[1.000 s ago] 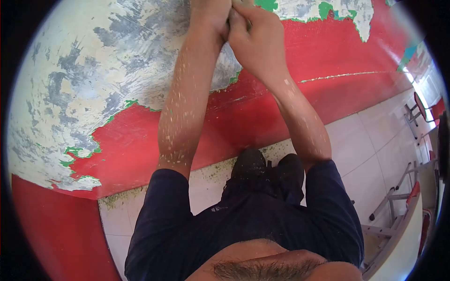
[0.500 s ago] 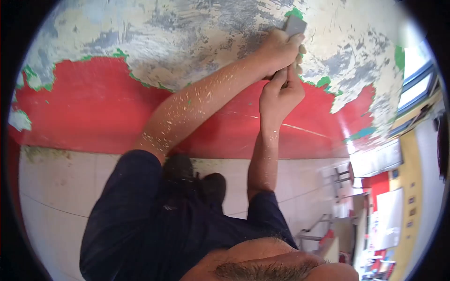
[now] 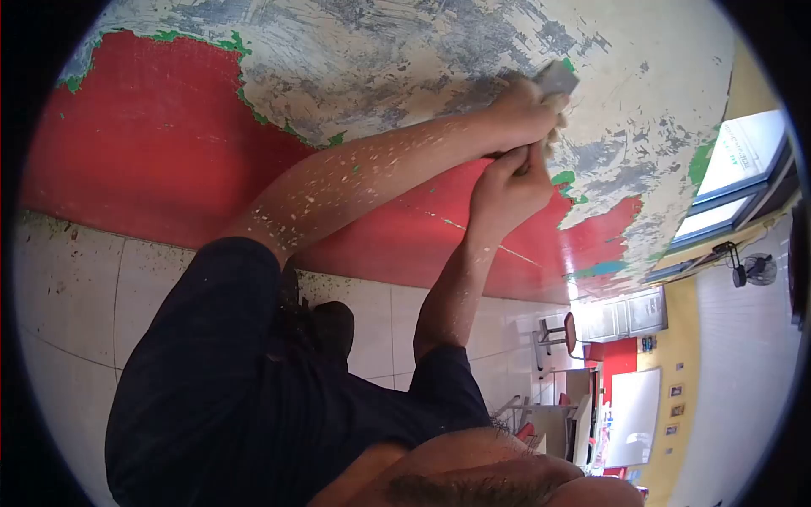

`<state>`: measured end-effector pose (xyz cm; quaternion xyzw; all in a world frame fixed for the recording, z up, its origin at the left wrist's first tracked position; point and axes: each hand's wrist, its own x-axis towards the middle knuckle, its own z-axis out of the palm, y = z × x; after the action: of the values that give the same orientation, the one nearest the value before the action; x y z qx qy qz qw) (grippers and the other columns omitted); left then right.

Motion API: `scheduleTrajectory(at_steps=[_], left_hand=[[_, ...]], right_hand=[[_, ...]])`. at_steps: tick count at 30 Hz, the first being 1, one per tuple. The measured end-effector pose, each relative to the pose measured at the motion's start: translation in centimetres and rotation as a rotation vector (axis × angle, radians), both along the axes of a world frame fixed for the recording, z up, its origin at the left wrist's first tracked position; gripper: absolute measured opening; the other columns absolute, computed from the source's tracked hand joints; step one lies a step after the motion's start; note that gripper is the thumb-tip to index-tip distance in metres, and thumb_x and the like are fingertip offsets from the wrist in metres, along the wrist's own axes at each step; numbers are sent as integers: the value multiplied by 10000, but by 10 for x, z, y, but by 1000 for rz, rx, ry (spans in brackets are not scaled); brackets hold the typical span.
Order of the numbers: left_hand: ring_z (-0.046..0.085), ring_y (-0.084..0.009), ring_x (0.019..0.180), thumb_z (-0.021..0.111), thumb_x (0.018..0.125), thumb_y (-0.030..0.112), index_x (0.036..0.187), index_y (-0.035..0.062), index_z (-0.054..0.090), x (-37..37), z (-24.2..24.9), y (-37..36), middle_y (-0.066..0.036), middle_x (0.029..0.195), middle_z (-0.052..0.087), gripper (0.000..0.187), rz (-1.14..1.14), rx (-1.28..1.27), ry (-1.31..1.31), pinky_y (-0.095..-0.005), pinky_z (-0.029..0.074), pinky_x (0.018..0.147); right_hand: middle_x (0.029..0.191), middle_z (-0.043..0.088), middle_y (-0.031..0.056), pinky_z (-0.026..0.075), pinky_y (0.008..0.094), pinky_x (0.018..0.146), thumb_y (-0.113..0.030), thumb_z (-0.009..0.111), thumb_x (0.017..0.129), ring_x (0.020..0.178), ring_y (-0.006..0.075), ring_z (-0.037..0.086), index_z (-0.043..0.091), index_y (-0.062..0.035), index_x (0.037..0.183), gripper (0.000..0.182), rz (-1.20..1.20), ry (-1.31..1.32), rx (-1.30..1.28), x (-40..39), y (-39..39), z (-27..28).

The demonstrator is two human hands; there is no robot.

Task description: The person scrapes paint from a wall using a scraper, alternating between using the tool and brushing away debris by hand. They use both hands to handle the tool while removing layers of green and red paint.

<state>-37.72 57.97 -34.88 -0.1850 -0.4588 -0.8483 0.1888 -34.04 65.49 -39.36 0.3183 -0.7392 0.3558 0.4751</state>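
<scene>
Head view, wall-scraping work in hand.

Left hand (image 3: pixel 517 110), upper centre-right of the frame, is fisted tight around the handle of a flat grey metal scraper (image 3: pixel 557 78). The blade shows just above the knuckles, pressed flat against the scraped wall patch, pale plaster mottled with grey (image 3: pixel 405 59). Right hand (image 3: pixel 507 182) sits directly below, fingers curled and closed onto the lower end of the same handle, touching the left hand. Both forearms are flecked with pale paint chips.

Change over the last second: the hands were at the top edge of the frame with the tool hidden; half a second ago the blade was visible at upper centre; now hands and blade lie further right and the view has swung the same way, bringing a window (image 3: pixel 735 177) and a wall fan (image 3: pixel 754 270) into the right side. Judgement: the stroke is travelling sideways along the bare patch toward the remaining glossy red paint (image 3: pixel 152 144) and its green fringe (image 3: pixel 564 177), which lies just below the blade.

Lower frame: white tiled floor (image 3: pixel 68 287) with debris along the wall foot, dark shoe (image 3: pixel 334 325), navy sleeves.
</scene>
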Motion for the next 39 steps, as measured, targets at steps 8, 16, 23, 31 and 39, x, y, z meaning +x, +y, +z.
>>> scheduleTrajectory(at_steps=[8, 16, 23, 31, 39], left_hand=[[572, -178, 571, 493, 965, 220, 968, -71, 558, 0, -2, 0, -110, 742, 581, 298, -61, 37, -4, -356, 503, 488], [585, -196, 533, 519, 953, 251, 861, -65, 574, -5, -11, 0, -116, 684, 585, 334, -75, 59, -32, -350, 497, 476], [591, -214, 542, 513, 953, 234, 850, -70, 567, -3, -21, 4, -133, 688, 590, 325, -81, 50, -62, -353, 500, 489], [584, -199, 531, 515, 935, 204, 952, -62, 577, -10, 1, -5, -136, 719, 615, 273, 121, -77, 37, -367, 510, 516], [595, -270, 687, 497, 944, 293, 966, -11, 581, -1, 35, -49, -168, 831, 624, 316, 843, -823, 477, -415, 497, 607]], right_hand=[[725, 676, 198, 495, 354, 597, -63, 476, 883, 634, 262, 669, 646, 75, 1058, 280, -80, 12, -16, 0, -3, -6], [706, 667, 197, 491, 353, 569, -38, 478, 882, 647, 279, 680, 644, 65, 1039, 250, -43, -19, -5, 4, -3, -9], [669, 648, 193, 478, 356, 559, -26, 488, 865, 640, 277, 673, 657, 47, 1008, 233, -40, 41, -12, -1, 3, -18], [651, 631, 183, 454, 364, 540, -96, 476, 887, 575, 248, 610, 645, 72, 963, 250, 45, 72, -32, -5, 3, -10], [728, 566, 96, 266, 210, 368, -192, 478, 956, 469, 66, 399, 531, 12, 1267, 376, 398, -130, -474, -5, 9, 14]])
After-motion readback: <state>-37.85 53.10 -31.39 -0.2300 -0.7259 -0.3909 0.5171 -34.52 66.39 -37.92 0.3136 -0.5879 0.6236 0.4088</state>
